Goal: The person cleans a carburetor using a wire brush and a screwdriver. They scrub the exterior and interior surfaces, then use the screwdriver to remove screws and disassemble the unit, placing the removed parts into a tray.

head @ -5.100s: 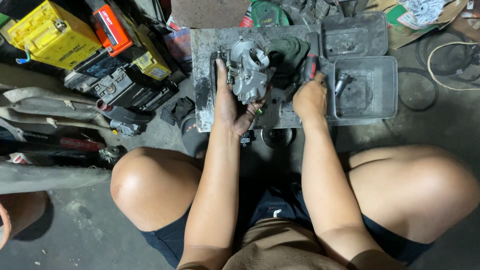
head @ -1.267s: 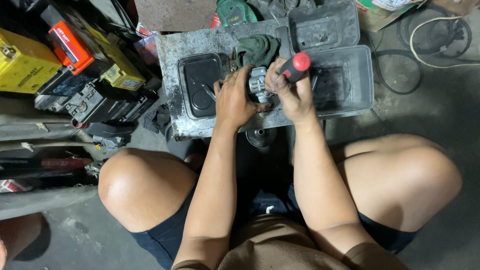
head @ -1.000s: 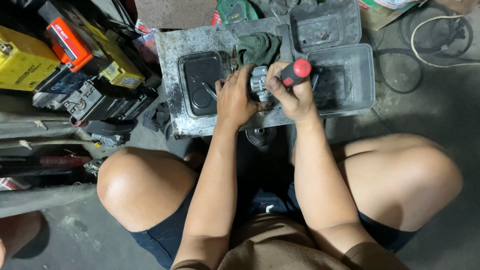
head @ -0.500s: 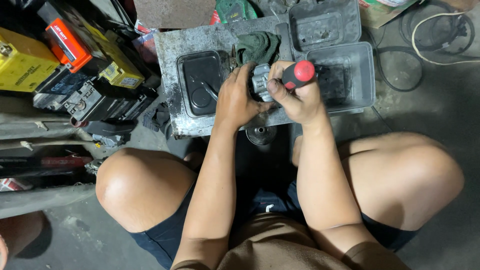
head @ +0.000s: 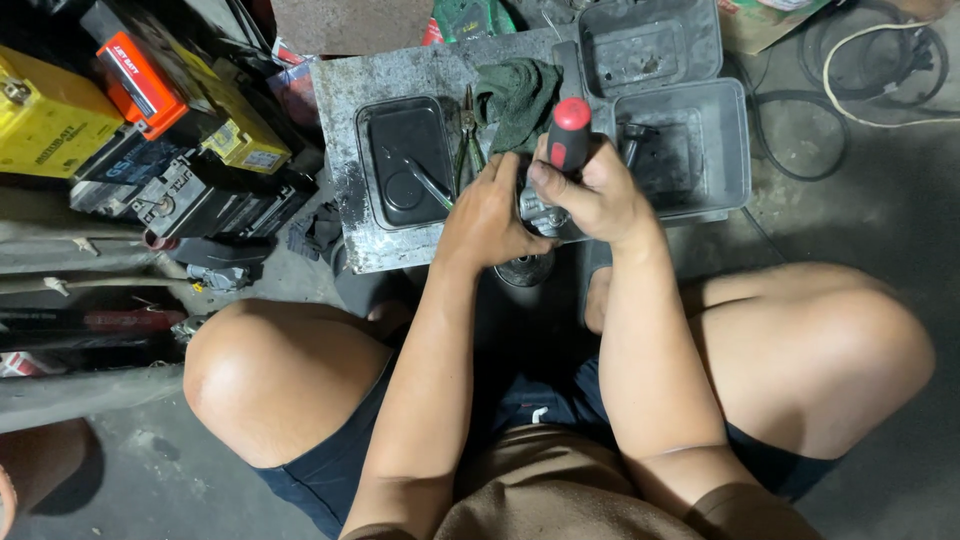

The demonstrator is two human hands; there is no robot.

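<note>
I squat over a stained metal work plate on the floor. My left hand grips a small grey metal engine part, mostly hidden between both hands. My right hand is closed around a screwdriver with a red and black handle, held upright with its tip down on the part. A black shallow tray with a thin tool in it lies just left of my left hand. Pliers and a dark green rag lie behind my hands.
Two grey plastic trays sit to the right of the plate. Several vehicle batteries, yellow, orange and black, are stacked at the left. Cables coil on the concrete floor at the right. My bare knees flank the work area.
Five seconds ago the part lay exposed on the plate with my hands apart; now both hands close over it and the screwdriver stands upright. Over the last second the handle barely shifted.
</note>
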